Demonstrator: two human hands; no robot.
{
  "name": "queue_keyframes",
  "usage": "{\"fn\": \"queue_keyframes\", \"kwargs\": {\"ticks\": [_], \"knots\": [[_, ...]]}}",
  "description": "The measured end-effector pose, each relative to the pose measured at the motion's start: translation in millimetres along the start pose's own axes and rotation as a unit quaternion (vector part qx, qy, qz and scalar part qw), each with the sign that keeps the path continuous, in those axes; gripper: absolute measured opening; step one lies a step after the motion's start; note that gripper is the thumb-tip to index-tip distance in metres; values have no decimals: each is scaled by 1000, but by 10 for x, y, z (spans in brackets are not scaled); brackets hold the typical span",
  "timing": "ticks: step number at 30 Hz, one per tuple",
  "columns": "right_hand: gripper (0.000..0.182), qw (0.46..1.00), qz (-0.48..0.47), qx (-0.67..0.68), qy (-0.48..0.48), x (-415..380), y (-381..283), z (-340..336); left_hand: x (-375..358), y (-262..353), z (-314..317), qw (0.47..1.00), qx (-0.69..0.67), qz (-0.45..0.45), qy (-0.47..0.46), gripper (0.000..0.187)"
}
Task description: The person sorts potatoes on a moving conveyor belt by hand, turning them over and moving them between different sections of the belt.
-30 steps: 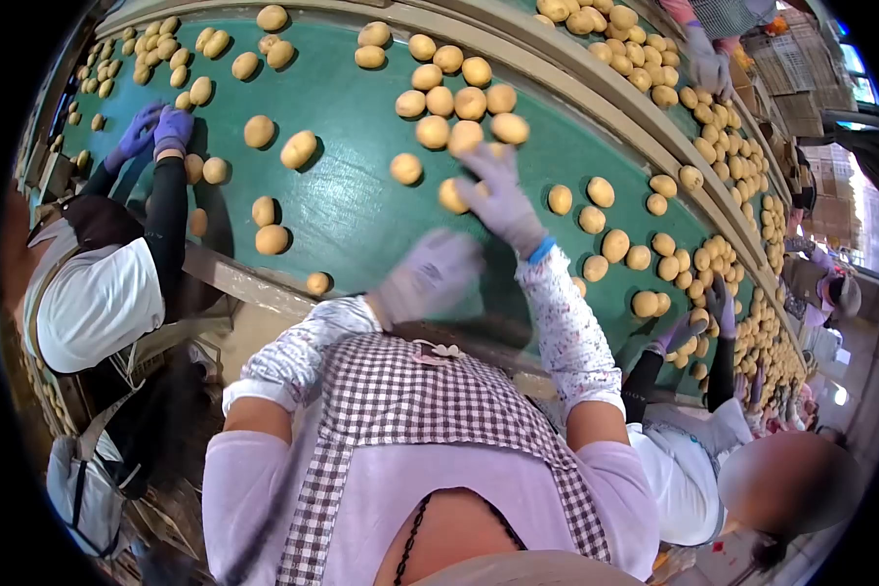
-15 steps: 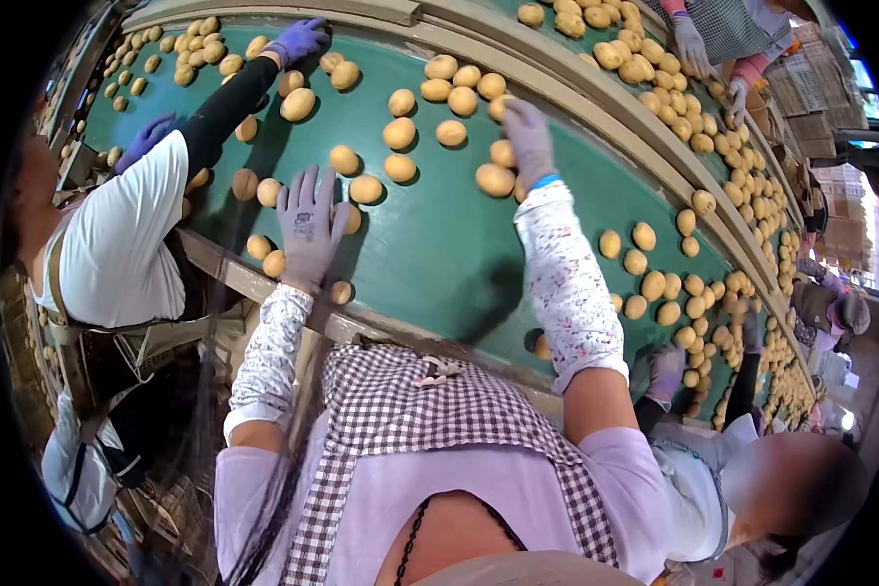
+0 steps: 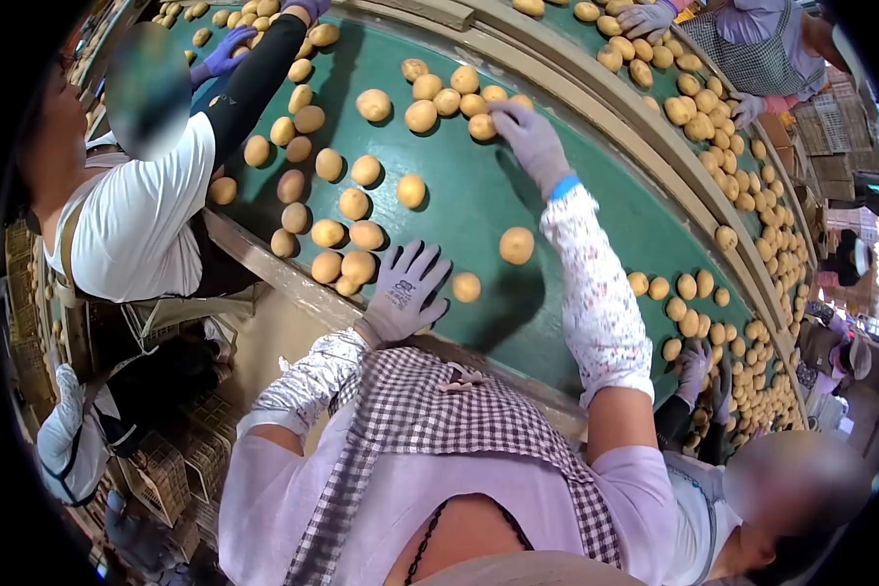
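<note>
My left hand (image 3: 407, 293), in a grey glove, has its fingers spread at the near edge of a green conveyor belt (image 3: 439, 225). It holds nothing and lies between a pair of potatoes (image 3: 357, 266) and a single potato (image 3: 466, 287). Out over the far side, my gloved right hand (image 3: 532, 146) reaches with outstretched fingers. Its fingertips touch a potato (image 3: 481, 127) at the end of a cluster; no firm grip shows. Another potato (image 3: 517, 245) lies on the belt below the right wrist.
A wooden rail (image 3: 596, 107) separates this belt from another potato-covered one. At left, a person in a white shirt (image 3: 146, 225) reaches over the belt with purple gloves. Another person's gloved hand (image 3: 693, 369) is among potatoes at right. Crates (image 3: 156, 479) stand lower left.
My left hand has moved right and closer to me, fingers now spread wider. My right hand is slightly lower, at a different potato. Potatoes have shifted; the left co-worker's arm reaches farther up.
</note>
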State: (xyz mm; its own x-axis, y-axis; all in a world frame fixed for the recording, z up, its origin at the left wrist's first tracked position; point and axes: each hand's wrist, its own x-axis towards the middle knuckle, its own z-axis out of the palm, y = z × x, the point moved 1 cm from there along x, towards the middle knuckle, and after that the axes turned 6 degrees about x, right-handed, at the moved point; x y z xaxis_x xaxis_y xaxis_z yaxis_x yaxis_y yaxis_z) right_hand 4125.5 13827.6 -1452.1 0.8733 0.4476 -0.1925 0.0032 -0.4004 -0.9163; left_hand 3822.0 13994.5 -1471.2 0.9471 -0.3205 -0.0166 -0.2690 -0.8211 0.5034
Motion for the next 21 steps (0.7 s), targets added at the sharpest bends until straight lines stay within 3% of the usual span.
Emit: {"fn": "queue_keyframes", "kwargs": {"ticks": [4, 6, 7, 9, 10, 11, 14, 17, 19, 21], "knots": [[50, 993, 10, -114, 31, 968, 112, 394, -61, -244, -284, 999, 3, -6, -53, 82], [58, 958, -33, -285, 14, 1290, 82, 654, -55, -377, -402, 998, 5, 15, -56, 79], [58, 959, -38, -279, 14, 1390, 59, 756, -37, -420, -436, 999, 13, 20, -35, 78], [60, 940, 46, -338, 1, 1540, 2, 887, -11, -446, -487, 998, 29, 16, -50, 77], [67, 965, 44, -258, -4, 1769, 390, 898, 21, -412, -542, 998, 20, 18, -54, 76], [71, 968, 66, -233, -61, 1746, 260, 784, -52, -435, -443, 998, 26, 20, -54, 76], [70, 954, 66, -280, -90, 1533, 223, 731, -171, -807, -191, 991, 81, 87, -58, 74], [64, 955, 73, -269, -102, 918, 146, 868, -125, -1357, -483, 990, 133, 44, -21, 66], [62, 932, 12, -347, -101, 547, 90, 845, -66, -1785, -781, 988, 137, 34, 65, 61], [62, 945, 25, -304, -118, 332, 4, 717, 127, -2102, -1073, 990, 120, -72, 12, 59]]}}
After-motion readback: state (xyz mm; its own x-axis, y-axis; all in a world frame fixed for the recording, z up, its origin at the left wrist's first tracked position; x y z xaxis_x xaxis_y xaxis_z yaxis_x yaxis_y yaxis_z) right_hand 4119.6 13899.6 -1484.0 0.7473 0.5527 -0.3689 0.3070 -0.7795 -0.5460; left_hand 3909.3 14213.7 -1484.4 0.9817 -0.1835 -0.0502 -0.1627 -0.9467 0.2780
